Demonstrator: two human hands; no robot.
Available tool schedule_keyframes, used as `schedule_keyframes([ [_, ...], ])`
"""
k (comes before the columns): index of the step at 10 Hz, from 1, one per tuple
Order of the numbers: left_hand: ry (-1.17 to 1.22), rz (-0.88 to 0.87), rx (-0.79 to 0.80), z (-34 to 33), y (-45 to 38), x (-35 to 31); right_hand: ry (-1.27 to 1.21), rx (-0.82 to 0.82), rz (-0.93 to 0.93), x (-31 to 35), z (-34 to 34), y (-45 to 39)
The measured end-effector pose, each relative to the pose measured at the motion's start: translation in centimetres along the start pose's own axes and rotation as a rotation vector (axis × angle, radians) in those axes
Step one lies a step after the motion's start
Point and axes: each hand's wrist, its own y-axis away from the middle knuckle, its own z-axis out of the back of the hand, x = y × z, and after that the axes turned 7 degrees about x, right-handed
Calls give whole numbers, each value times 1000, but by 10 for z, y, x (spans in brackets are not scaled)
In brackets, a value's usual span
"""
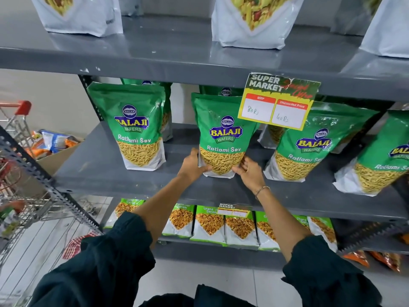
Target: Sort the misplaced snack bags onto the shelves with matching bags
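A green Ratlami Sev bag (223,134) stands upright on the grey middle shelf (115,171). My left hand (192,165) grips its lower left corner. My right hand (250,171) touches its lower right corner with fingers partly spread. Matching green Ratlami Sev bags stand beside it, one to the left (137,127) and two to the right (309,147), with more behind. A bracelet is on my right wrist.
White mixed-snack bags (250,21) stand on the top shelf. Chana Jor Garam bags (210,224) fill the lower shelf. A price tag (276,103) hangs over the middle shelf. A shopping cart (24,196) and a cardboard box of snack bags (53,145) are at left.
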Motion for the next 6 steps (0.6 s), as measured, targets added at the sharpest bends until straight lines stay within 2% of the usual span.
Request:
schedule_keyframes([
  [1,-20,8,56,-3,4,1,175,27,-41,-6,4,-1],
  [2,-7,-48,-7,-5,20,0,246,-132,-11,-4,3,22],
  [3,-137,-181,-93,-3,39,4,318,-278,190,-10,-10,82],
  [4,-437,-319,-171,9,60,3,410,-116,177,-26,-32,152],
  [5,-702,-467,-386,30,78,-6,656,-7,121,-77,-57,203],
  [6,-713,-596,-590,53,100,-28,715,17,35,-137,-82,271],
])
